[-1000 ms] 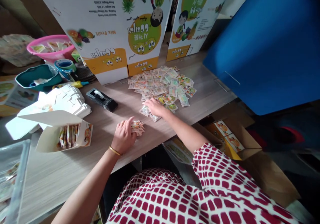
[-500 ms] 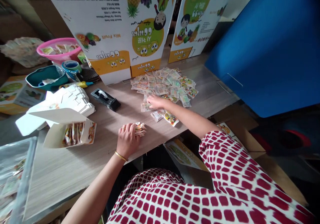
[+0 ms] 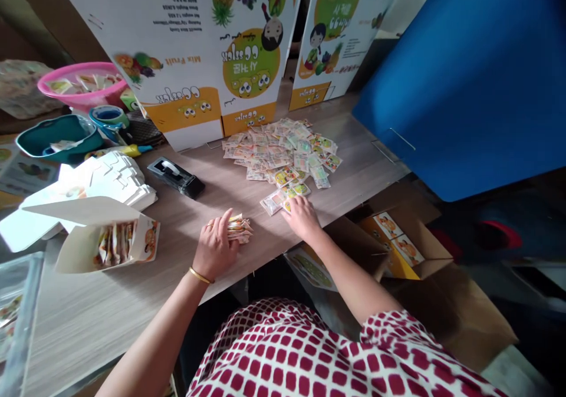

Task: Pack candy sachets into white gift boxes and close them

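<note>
My left hand [image 3: 216, 240] is wrapped round a small stack of candy sachets [image 3: 239, 228] on the table, one finger lifted. To its right, my right hand [image 3: 302, 217] lies with its fingertips on a few loose sachets [image 3: 273, 202] at the near side of the heap; whether it grips one is hidden. Behind them spreads the heap of small printed sachets [image 3: 269, 146]. At the left stands an open white box [image 3: 148, 240] with a row of sachets [image 3: 115, 242] inside.
A black tape dispenser [image 3: 175, 177] lies left of the heap, beside flat white cartons [image 3: 119, 179]. Farther back are a pink basin [image 3: 84, 97] and a teal basket [image 3: 33, 143]. Large printed cartons [image 3: 177, 61] stand behind; a blue panel [image 3: 442, 102] rises at right.
My right hand has drawn back from the heap toward me, onto the nearer loose sachets. My left hand keeps its stack, with a finger now raised. The view has shifted slightly right.
</note>
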Available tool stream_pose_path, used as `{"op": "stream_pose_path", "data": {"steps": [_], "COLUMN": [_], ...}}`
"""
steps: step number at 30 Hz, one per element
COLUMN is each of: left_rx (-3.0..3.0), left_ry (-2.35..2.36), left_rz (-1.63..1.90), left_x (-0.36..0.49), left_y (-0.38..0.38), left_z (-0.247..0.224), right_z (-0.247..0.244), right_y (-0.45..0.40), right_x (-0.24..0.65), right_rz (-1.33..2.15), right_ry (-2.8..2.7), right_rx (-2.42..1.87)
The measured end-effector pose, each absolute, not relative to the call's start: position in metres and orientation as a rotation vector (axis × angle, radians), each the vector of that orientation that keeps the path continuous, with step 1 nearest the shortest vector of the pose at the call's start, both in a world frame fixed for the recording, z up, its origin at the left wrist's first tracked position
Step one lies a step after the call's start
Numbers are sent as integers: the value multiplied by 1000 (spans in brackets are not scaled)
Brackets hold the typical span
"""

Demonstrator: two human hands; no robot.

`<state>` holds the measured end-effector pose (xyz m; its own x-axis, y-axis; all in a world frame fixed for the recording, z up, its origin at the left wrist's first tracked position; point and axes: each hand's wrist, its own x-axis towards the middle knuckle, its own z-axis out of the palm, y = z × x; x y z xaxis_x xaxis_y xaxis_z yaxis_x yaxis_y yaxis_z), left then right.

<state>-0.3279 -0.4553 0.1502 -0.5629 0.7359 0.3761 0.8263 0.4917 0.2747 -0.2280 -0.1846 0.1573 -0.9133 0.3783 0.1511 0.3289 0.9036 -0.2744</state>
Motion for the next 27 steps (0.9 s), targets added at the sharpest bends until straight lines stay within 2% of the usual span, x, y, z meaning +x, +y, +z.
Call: {"op": "stream_pose_path", "data": {"steps": [3,7,11,14,16,18,20,23,27], "left_rx": [-1356,-1334,-1297,-1318,-1368,-1406,-1410,-1389,-1346], "left_ry": [-2485,-2559,-2535,-2434,-2428,-2479,-2540,-2558,-2505], "left_rz": [-650,-559,-556,-547,-520,-499,-515,-601,-656], "left_x": [-330,-325,-318,-317,-320,-323,-325,-327,-329], "left_y": [-454,-449,-448,-450,-451,-452,-453,-455,-457], "left_z": [149,152,157,160,162,163,162,159,153], "right_z": [144,152,173,183,186,184,178,164,147], "right_y": [-160,-168,-220,-259,-269,-260,-237,-193,-158], "right_x": [-201,-213,-266,-301,-309,-303,-286,-256,-241], "right_rz": [204,284,552,902,1162,1252,1026,495,350], "right_ry": [-2850,-2758,-2691,-2810,-2895,-2913,-2938,-2996,-2990], "right_rx": [-666,-553,-336,-73,135,208,120,-104,-194]}}
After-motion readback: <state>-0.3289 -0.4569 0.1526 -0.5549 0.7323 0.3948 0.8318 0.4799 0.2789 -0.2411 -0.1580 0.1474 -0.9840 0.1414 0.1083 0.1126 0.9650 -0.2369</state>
